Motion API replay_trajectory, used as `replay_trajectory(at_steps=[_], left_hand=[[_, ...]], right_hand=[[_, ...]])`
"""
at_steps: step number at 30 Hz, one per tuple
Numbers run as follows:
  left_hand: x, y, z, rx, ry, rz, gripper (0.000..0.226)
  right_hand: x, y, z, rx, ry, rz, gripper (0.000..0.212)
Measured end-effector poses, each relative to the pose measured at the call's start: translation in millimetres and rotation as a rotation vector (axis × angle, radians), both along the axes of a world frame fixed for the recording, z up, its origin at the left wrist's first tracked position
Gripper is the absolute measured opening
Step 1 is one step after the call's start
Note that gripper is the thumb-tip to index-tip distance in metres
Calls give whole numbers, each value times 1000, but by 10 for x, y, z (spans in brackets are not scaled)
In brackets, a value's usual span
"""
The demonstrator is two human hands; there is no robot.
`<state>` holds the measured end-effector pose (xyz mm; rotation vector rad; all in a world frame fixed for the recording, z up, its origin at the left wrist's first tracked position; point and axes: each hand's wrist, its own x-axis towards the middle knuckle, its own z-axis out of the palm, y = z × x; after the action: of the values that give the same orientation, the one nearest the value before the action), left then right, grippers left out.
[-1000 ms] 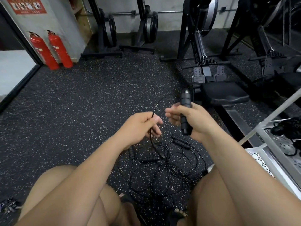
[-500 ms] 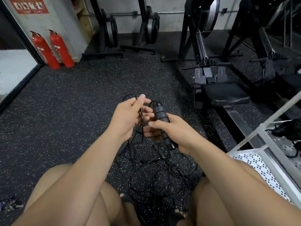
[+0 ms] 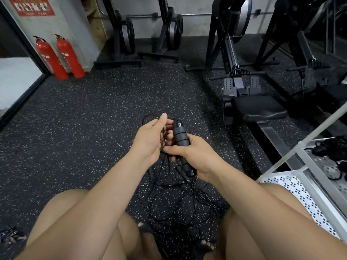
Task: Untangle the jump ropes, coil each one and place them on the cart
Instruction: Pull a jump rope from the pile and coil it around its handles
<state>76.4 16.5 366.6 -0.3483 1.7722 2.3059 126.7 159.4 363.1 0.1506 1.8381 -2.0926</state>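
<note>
Head view looks down on a person squatting on the speckled black floor (image 3: 93,113) of a gym, bare knees wide apart. The right hand (image 3: 195,156) is wrapped around a black ribbed jump-rope handle (image 3: 179,135), thumb laid across it, so the handle's top end sticks up and away past the knuckles and its lower end pokes out under the palm. Right beside it, almost touching, the left hand (image 3: 150,139) pinches a thin black cord (image 3: 148,117) with the thumb raised; a small loop of that cord arcs out past the fingers on the far side. From both hands more cord hangs down into the tangle of jump ropes (image 3: 178,203) lying on the floor between the feet, a mess of overlapping loops with at least one more ribbed handle (image 3: 172,183) lying in it. I cannot tell which cord belongs to which handle.

To the person's right stands the white cart (image 3: 296,188), its perforated shelf just beside the right knee. On another level of it lies a dark bundle of rope (image 3: 330,149). A rowing machine (image 3: 257,109) sits beyond the hands, and two red fire extinguishers (image 3: 60,59) stand against the far left wall.
</note>
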Motion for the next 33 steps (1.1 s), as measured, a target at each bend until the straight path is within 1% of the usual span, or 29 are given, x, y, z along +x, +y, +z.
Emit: replay_trajectory(at_steps=[2, 3, 5, 6, 9, 10, 11, 13, 15, 16, 18, 19, 20, 23, 25, 27, 28, 32, 33], left_hand=[[10, -16, 18, -53, 31, -38, 34], [3, -35, 9, -115, 58, -70, 37], [-3, -79, -20, -272, 119, -170, 49], [3, -91, -45, -301, 134, -233, 55], [94, -72, -146, -221, 86, -477, 79], [143, -47, -187, -233, 73, -562, 87], [198, -32, -229, -291, 66, -637, 92], [316, -5, -264, -461, 100, -791, 91], [406, 10, -265, -699, 195, -939, 80], [431, 9, -280, -822, 224, -973, 71], [419, -17, -392, -998, 249, -977, 40], [409, -41, -444, -1041, 249, -977, 26], [396, -67, -492, -1058, 242, -968, 20], [350, -114, -513, -1073, 264, -925, 24], [331, -128, -500, -1054, 298, -912, 21], [323, -134, -447, -1014, 340, -872, 19], [313, -140, -412, -992, 353, -845, 19], [256, -146, -150, -894, 388, -705, 18], [247, -146, -76, -874, 402, -670, 18]], right_hand=[[8, 16, 26, 19, 4, -11, 25], [8, 28, 40, 21, 13, -15, 24], [-2, 74, 96, 8, 45, -28, 23], [-13, 106, 138, -5, 63, -44, 24], [-59, 254, 284, -56, 110, -99, 27], [-72, 315, 330, -66, 127, -114, 26], [-88, 378, 373, -76, 146, -134, 25], [-126, 498, 442, -125, 178, -182, 24], [-162, 599, 497, -209, 179, -225, 24], [-182, 638, 513, -254, 167, -249, 23], [-217, 711, 522, -333, 137, -307, 24], [-233, 741, 516, -360, 121, -339, 24], [-250, 767, 505, -380, 104, -369, 24], [-311, 822, 452, -438, 56, -438, 19], [-350, 846, 413, -465, 35, -453, 13], [-369, 852, 384, -429, 13, -441, 7], [-368, 842, 374, -399, -4, -432, 7], [-297, 740, 319, -251, -28, -280, 27], [-277, 708, 294, -198, -18, -236, 29]])
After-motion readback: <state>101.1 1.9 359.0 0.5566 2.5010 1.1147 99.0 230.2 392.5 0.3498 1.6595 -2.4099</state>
